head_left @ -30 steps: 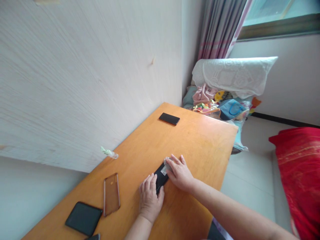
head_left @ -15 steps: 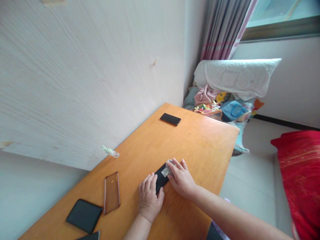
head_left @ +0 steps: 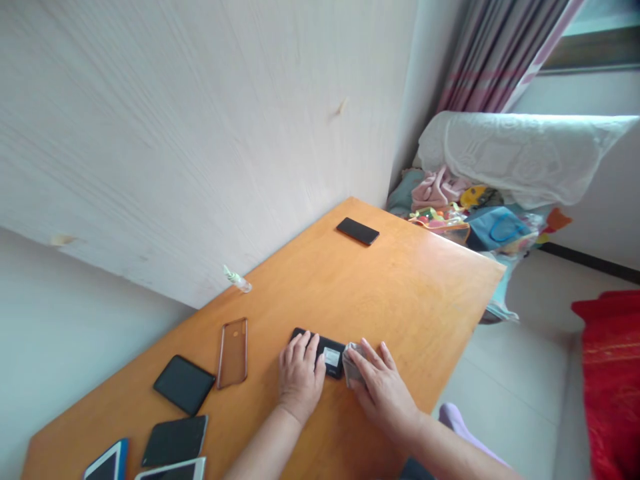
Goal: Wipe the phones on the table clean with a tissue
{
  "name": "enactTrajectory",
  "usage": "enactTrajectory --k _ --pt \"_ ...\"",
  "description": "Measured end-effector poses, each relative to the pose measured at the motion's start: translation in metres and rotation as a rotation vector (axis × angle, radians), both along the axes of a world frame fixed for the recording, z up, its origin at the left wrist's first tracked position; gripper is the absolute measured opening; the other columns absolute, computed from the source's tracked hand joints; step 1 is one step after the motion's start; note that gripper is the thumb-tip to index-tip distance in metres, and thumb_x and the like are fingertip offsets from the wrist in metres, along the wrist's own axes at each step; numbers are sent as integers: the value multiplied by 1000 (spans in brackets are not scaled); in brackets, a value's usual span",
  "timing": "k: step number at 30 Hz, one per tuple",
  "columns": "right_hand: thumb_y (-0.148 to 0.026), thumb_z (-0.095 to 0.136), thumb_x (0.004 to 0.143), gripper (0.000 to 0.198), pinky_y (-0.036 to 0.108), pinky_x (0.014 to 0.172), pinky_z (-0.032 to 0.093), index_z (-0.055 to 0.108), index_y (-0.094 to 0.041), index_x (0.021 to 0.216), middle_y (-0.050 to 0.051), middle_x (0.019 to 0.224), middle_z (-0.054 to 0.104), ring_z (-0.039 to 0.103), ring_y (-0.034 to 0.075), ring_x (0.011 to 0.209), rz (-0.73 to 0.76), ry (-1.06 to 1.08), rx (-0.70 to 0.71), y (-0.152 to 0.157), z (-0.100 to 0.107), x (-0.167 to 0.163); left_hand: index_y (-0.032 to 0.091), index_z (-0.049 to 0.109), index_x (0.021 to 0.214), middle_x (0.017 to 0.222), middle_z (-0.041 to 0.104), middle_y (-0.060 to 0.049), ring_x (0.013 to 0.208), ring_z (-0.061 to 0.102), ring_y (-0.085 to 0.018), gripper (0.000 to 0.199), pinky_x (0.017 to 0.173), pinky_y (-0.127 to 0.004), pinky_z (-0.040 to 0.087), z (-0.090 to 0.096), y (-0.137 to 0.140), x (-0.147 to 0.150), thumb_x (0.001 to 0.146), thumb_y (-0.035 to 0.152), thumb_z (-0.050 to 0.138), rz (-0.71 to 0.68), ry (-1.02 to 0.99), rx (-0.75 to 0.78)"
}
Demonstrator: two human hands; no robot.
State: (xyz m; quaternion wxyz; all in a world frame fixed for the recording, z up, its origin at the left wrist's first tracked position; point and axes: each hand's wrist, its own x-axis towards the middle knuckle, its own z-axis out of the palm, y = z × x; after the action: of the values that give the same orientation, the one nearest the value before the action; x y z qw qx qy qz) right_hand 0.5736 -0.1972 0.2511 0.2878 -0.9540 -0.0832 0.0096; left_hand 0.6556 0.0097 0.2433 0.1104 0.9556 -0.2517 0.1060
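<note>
A black phone [head_left: 311,347], a pale label on its upper face, lies flat on the wooden table in front of me. My left hand [head_left: 301,375] rests over its left part, fingers on top and thumb by the near edge, holding it in place. A folded grey cloth [head_left: 353,368] sits under the fingers of my right hand [head_left: 383,383], at the phone's right end. The fingers press the cloth, which covers or touches that edge.
A second phone [head_left: 358,231] lies at the table's far end. Along the wall side are a small spray bottle [head_left: 239,280] and a clear brown phone case [head_left: 233,353]. Dark tablets [head_left: 185,385] and other devices [head_left: 107,463] lie at lower left. Bags [head_left: 495,227] stand beyond the table.
The phone has turned from a diagonal to lie more crosswise. My right hand and the cloth have moved from its far end to its right end. The view has shifted left and down.
</note>
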Motion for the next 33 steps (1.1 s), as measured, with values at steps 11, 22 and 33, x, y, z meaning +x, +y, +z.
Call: enactTrajectory --k 11,22,33 --pt "-25 48 93 59 64 118 13 35 -24 150 8 140 57 33 29 144 125 -69 -16 3 -5 4 15 37 147 152 42 -15 140 38 -31 62 114 -50 34 -11 17 -20 93 41 53 37 6 -22" --pt "-23 44 96 52 62 118 16 40 -20 147 9 141 56 31 28 145 170 -110 -38 30 -4 73 18 41 145 150 45 -13 138 41 -30 60 114 -52 29 -8 12 -22 93 44 52 54 23 -6" --pt "-24 44 96 49 62 118 15 43 -20 145 9 141 56 31 28 145 162 -107 -80 27 -9 72 18 44 143 151 44 -13 140 38 -30 58 113 -51 30 -10 10 -22 93 44 51 55 38 -12"
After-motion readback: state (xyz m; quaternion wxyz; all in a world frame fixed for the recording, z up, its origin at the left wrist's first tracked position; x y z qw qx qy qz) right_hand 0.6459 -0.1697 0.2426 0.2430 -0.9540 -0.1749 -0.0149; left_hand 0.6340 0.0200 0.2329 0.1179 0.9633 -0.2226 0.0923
